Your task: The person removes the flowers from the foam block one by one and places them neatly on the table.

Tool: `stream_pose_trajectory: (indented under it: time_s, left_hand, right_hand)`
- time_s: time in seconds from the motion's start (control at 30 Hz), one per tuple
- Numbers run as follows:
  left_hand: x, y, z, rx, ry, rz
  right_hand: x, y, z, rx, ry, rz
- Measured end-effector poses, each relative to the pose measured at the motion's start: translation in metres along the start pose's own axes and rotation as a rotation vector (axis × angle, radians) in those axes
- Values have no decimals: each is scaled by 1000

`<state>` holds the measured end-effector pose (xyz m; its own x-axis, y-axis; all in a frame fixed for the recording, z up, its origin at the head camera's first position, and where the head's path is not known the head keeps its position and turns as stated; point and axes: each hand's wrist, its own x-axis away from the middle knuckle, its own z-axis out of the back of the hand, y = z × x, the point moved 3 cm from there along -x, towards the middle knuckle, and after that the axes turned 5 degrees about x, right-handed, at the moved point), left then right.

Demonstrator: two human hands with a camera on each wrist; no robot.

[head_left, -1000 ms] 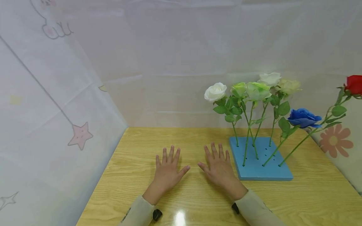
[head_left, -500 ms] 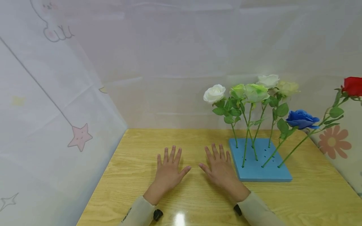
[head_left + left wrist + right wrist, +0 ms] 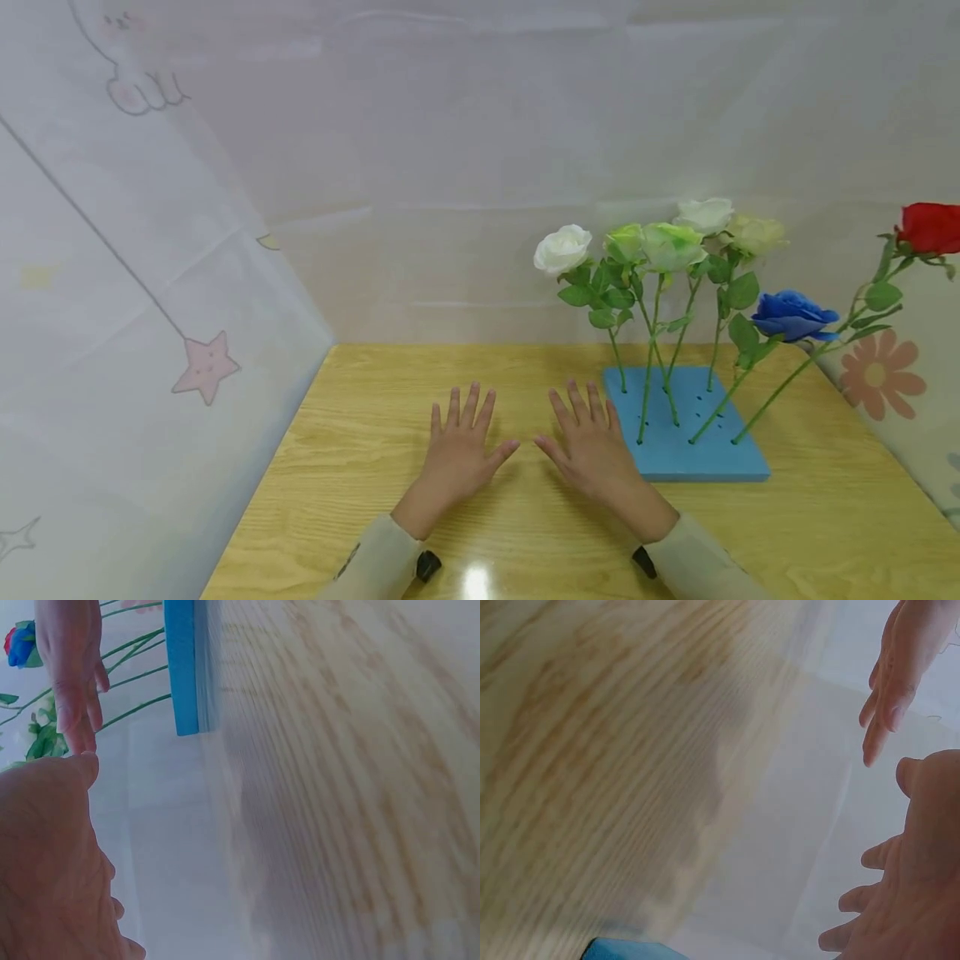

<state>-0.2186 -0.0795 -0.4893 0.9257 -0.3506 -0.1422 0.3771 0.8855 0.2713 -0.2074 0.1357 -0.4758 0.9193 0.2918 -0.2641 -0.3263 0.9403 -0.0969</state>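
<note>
My left hand (image 3: 456,460) is held palm down over the wooden table (image 3: 337,450), fingers straight and spread, with nothing in it. Beside it, my right hand (image 3: 597,460) has the same pose, its thumb toward the left thumb. Both wrist views show a gap between the hands and the tabletop. Nearest the right hand is a blue board (image 3: 705,464) with small holes, its left edge partly hidden behind that hand. Several artificial roses stand in it: a white rose (image 3: 562,250), a green-white rose (image 3: 672,247), a blue rose (image 3: 795,317) and a red rose (image 3: 930,229) among them.
A pale cloth backdrop (image 3: 450,167) rises behind the table, and a printed cloth wall (image 3: 112,417) borders its left side. The blue and red roses lean out to the right, past the board. Black wrist cameras (image 3: 428,567) sit under the sleeves.
Both hands have shifted slightly to the right, their fingers still spread. The board and roses appear a little further left, as the head view has turned slightly.
</note>
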Motion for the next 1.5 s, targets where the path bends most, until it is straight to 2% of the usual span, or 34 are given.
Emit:
stream_pose_trajectory:
  time_s: [0.4, 0.67, 0.83, 0.97, 1.33, 1.5]
  left_hand:
    - [-12, 19, -6, -5, -28, -66]
    - [-19, 39, -12, 33, -49, -115]
    - [-26, 49, -15, 24, -54, -139]
    - [-32, 58, -20, 65, -70, -152]
    - [-44, 84, -31, 120, -151, -158]
    - [-49, 93, -36, 126, -149, -169]
  right_hand:
    - [16, 11, 21, -12, 68, 45]
    - [29, 23, 30, -53, 76, 45]
    - [34, 33, 38, -72, 156, 76]
    - [40, 41, 46, -79, 236, 95]
    - [55, 58, 53, -106, 279, 59]
    - [61, 66, 55, -120, 293, 33]
